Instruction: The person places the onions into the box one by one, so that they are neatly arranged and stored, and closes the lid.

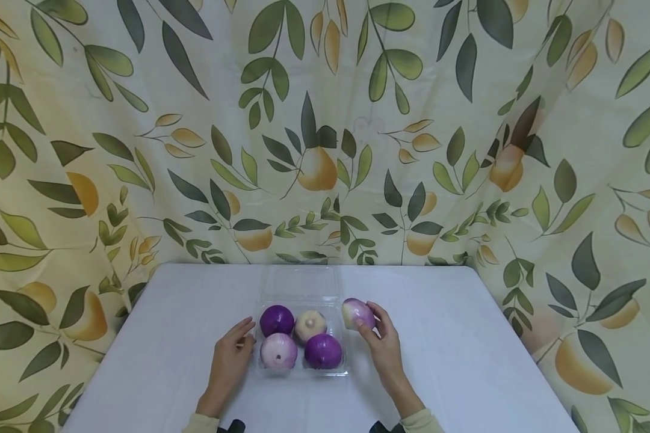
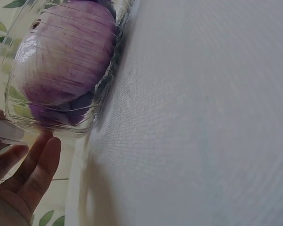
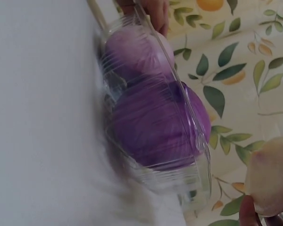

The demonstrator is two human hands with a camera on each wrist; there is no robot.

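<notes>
Clear plastic forms the open clamshell tray at the middle of the white tabletop, holding four onions, two deep purple and two pale. From the head view, the right hand grips a fifth, pale purple onion just right of the tray, while the left hand rests relaxed against the tray's left edge. Leaf-printed cloth hangs behind. Left wrist view: straight fingers beside the tray wall. Right wrist view: the held onion sits near the tray, apart from it.

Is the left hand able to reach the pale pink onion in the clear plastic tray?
Probably yes. The left hand rests at the clear plastic tray beside the pale pink onion, and the lid is open, with nothing covering it.
</notes>
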